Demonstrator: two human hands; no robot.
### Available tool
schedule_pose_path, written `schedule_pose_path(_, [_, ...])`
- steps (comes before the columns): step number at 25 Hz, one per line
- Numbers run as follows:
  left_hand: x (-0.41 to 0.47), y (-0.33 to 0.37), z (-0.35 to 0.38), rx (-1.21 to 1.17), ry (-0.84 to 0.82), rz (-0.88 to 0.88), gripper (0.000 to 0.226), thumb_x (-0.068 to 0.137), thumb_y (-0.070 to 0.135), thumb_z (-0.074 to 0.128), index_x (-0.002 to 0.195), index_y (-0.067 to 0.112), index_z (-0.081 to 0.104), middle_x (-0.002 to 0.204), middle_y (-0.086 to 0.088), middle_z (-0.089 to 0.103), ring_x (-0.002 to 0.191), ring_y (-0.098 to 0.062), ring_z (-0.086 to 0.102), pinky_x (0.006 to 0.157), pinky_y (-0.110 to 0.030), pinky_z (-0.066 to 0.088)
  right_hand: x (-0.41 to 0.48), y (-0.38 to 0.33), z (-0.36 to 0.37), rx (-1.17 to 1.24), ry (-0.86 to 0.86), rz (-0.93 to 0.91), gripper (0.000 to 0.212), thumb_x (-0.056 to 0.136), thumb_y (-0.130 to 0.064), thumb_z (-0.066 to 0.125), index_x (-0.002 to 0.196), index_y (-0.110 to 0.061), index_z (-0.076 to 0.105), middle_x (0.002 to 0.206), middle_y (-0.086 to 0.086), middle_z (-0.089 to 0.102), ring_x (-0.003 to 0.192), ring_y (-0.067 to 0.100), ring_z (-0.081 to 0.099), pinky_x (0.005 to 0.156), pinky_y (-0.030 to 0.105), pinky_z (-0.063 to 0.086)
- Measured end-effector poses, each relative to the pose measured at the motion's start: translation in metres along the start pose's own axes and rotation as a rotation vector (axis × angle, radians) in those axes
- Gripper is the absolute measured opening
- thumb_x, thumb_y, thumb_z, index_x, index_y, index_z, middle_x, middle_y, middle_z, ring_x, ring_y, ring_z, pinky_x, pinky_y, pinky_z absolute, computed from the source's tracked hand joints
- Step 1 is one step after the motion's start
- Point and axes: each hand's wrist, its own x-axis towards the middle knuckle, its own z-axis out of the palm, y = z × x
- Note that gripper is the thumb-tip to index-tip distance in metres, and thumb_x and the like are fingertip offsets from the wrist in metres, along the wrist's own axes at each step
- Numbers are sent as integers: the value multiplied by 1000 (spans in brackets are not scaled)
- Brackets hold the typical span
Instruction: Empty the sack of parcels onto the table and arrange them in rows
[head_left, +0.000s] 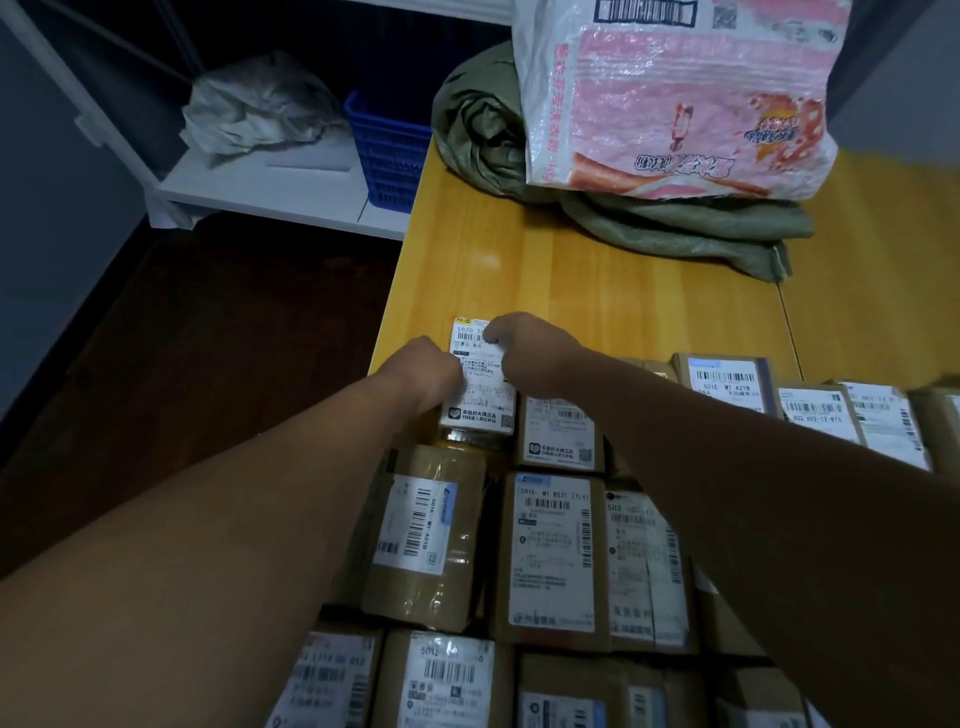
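Note:
A white-labelled parcel (480, 384) lies at the far left end of the rows, near the table's left edge. My left hand (423, 366) grips its left side and my right hand (524, 340) grips its top right corner. Behind it toward me, several brown cardboard parcels with white labels (553, 551) lie packed in rows on the yellow wooden table (571, 270). More parcels (727, 382) run in a row to the right. A crumpled green sack (649, 218) lies at the table's far side.
A pink and white plastic bag (675, 93) stands on the green sack. To the left of the table, a white shelf (260, 192) holds a blue basket (389, 150) and a grey crumpled bag (254, 109). The dark floor (208, 338) lies below.

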Motion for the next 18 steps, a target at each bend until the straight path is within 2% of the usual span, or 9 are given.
schedule_pose_path(3, [-10, -3, -2, 35, -48, -14, 19, 87, 10, 64, 104, 4, 56, 92, -8, 58, 88, -25, 55, 66, -32, 41, -4, -1, -1, -28, -34, -21, 43, 90, 6, 40, 125, -7, 63, 121, 11, 63, 99, 28, 61, 71, 35, 49])
schedule_pose_path(5, [-15, -5, -2, 35, -58, -19, 10, 86, 10, 65, 87, 8, 55, 93, -9, 59, 89, -27, 56, 68, -32, 41, -8, -2, -2, -18, -49, -30, 47, 91, 7, 40, 129, -9, 62, 125, 11, 61, 97, 24, 56, 69, 28, 41])
schedule_pose_path(6, [-17, -5, -2, 25, -60, -19, 13, 86, 10, 65, 81, 10, 52, 94, -10, 60, 90, -28, 56, 69, -32, 41, -10, -2, -3, -14, -56, -34, 47, 91, 6, 41, 131, -10, 61, 126, 10, 60, 97, 23, 55, 68, 27, 39])
schedule_pose_path(9, [-20, -6, -1, 11, -47, -9, 18, 90, 10, 62, 77, 13, 49, 90, -9, 60, 90, -28, 58, 72, -33, 44, -15, -3, -7, -2, -75, -33, 48, 92, 6, 40, 131, -12, 62, 123, 9, 63, 94, 22, 57, 60, 26, 41])
schedule_pose_path(11, [-20, -8, 0, 8, -39, -6, 17, 91, 11, 61, 78, 13, 50, 95, -11, 64, 95, -30, 63, 78, -36, 49, -17, -5, -7, -10, -87, -38, 47, 93, 6, 40, 131, -11, 62, 124, 8, 63, 93, 22, 57, 58, 26, 42])
schedule_pose_path(13, [-22, -9, 1, 10, -41, -8, 18, 92, 12, 62, 78, 12, 50, 99, -12, 66, 95, -30, 64, 76, -34, 48, -21, -7, -7, -20, -91, -34, 47, 93, 7, 40, 132, -8, 61, 125, 9, 62, 98, 26, 59, 66, 32, 48])
schedule_pose_path(16, [-24, -10, 0, 31, -39, -8, 24, 94, 13, 61, 75, 13, 47, 86, -7, 60, 85, -25, 58, 64, -29, 42, -23, -10, -4, -39, -88, -27, 42, 92, 6, 40, 129, -3, 59, 125, 16, 62, 106, 32, 61, 81, 39, 53])
schedule_pose_path(18, [-25, -12, 2, 60, -37, 0, 25, 94, 13, 61, 74, 13, 46, 82, -5, 56, 86, -25, 57, 66, -29, 42, -26, -9, -5, -31, -81, -17, 40, 93, 5, 41, 128, 0, 59, 125, 19, 62, 109, 35, 62, 86, 43, 53])
